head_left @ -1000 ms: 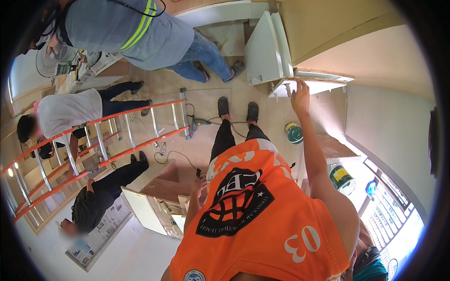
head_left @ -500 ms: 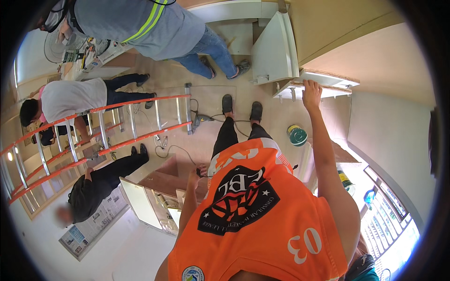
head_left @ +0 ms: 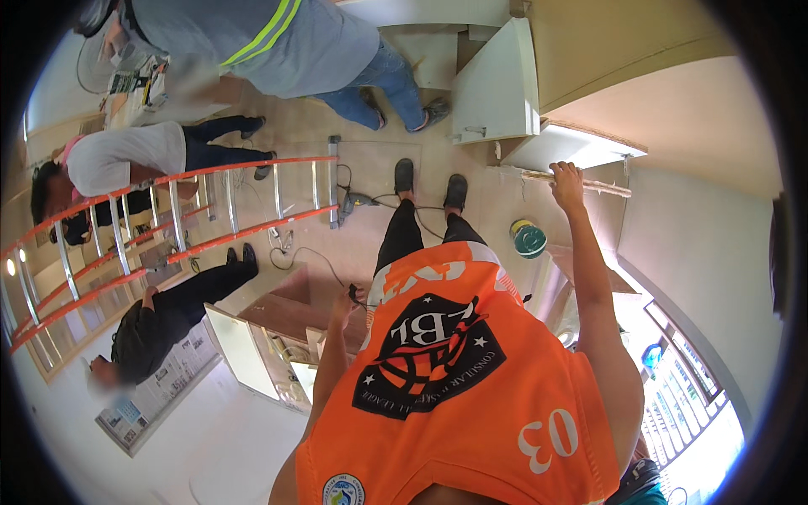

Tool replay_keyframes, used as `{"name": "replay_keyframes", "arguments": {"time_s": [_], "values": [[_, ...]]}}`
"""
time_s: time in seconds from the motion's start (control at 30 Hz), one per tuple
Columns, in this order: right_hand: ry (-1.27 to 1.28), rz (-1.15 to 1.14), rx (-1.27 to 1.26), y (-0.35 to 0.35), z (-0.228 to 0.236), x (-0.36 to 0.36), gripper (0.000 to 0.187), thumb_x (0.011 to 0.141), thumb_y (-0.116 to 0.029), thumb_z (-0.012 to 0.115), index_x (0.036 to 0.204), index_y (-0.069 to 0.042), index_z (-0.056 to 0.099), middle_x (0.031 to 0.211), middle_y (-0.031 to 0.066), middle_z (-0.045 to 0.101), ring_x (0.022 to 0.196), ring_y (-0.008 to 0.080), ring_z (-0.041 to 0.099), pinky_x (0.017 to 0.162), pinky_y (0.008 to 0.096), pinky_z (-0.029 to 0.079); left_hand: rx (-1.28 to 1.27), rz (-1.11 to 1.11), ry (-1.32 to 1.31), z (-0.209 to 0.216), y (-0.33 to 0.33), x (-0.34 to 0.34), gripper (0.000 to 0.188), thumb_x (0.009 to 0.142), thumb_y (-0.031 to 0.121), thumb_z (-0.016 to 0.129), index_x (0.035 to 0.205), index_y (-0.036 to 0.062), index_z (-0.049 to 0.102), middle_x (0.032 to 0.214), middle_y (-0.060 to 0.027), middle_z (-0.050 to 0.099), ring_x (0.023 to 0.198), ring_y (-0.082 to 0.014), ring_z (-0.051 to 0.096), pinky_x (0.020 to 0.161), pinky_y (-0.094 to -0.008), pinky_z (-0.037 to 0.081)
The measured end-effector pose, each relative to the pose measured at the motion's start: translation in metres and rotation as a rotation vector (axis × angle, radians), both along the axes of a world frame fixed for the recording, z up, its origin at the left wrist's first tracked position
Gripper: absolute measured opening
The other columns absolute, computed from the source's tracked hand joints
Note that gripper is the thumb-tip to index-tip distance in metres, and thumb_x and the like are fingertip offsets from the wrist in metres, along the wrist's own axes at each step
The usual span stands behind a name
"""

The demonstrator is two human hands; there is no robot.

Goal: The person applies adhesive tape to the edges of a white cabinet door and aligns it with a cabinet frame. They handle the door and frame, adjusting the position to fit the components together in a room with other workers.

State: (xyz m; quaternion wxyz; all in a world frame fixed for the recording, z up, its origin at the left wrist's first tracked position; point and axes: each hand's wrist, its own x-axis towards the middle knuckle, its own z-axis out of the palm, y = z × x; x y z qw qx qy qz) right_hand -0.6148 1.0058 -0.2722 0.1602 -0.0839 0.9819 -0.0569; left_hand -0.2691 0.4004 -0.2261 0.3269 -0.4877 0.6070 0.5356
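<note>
My right hand (head_left: 567, 187) is raised ahead and to the right, its fingers curled over the rough wooden edge of a white cabinet door (head_left: 599, 185), seen almost edge-on. Behind that edge shows a white panel surface (head_left: 576, 146). Low at my left side, my left hand (head_left: 343, 305) is closed around a small black object (head_left: 354, 293), which looks like the end of a cord. A thin dark cable (head_left: 320, 257) runs from near it across the floor. Most of the black object is hidden by my fingers.
Another white cabinet door (head_left: 498, 88) stands open ahead. A green bucket (head_left: 529, 241) sits on the floor to the right. An orange ladder (head_left: 278, 189) extends leftward, near a grey corded tool (head_left: 360, 199). Several people work left and ahead. An open cabinet (head_left: 241, 352) is at lower left.
The door under my right hand has swung toward me, baring more of the white panel behind it. My right hand has moved slightly down with it; the left still grips the black object.
</note>
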Motion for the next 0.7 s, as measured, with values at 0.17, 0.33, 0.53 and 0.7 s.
{"name": "replay_keyframes", "arguments": {"time_s": [0.17,0.33,0.53,0.7], "values": [[-0.053,0.257,-0.101,0.068,-0.061,0.022,0.052,0.089,-0.009,0.058,0.140,-0.015,0.060,0.101,0.0203,0.072,0.094,0.0392,0.070,0.087,0.0532,0.053,0.216,0.073,0.281,-0.013,-0.020,0.024,0.032,0.103,0.020,0.047,0.126,0.0077,0.065,0.108,-0.0042,0.071,0.092,-0.0152,0.068,0.076,-0.0284,0.053],[-0.177,0.288,0.001,0.076,-0.107,0.026,0.041,0.091,-0.016,0.054,0.128,-0.004,0.065,0.118,0.0237,0.070,0.109,0.0427,0.067,0.111,0.0563,0.040,0.184,0.233,0.268,-0.042,-0.016,0.052,0.033,0.097,0.011,0.051,0.127,0.0046,0.064,0.104,-0.0060,0.072,0.087,-0.0177,0.069,0.070,-0.0307,0.057],[-0.431,0.372,0.091,0.067,-0.069,0.003,0.037,0.081,-0.003,0.050,0.112,0.004,0.069,0.114,0.0297,0.069,0.110,0.0489,0.064,0.102,0.0539,0.049,-0.025,0.059,0.215,-0.076,0.022,0.054,0.040,0.095,0.013,0.052,0.132,0.0105,0.064,0.117,-0.0098,0.073,0.092,-0.0231,0.073,0.070,-0.0376,0.059],[-0.369,0.360,0.012,0.032,0.012,0.006,0.026,0.068,-0.009,0.061,0.084,0.009,0.071,0.086,0.0306,0.071,0.084,0.0496,0.069,0.086,0.0530,0.057,-0.093,0.096,0.273,-0.058,0.018,0.029,0.035,0.093,0.019,0.059,0.124,0.0090,0.069,0.114,-0.0100,0.073,0.094,-0.0230,0.074,0.071,-0.0374,0.059]]}}
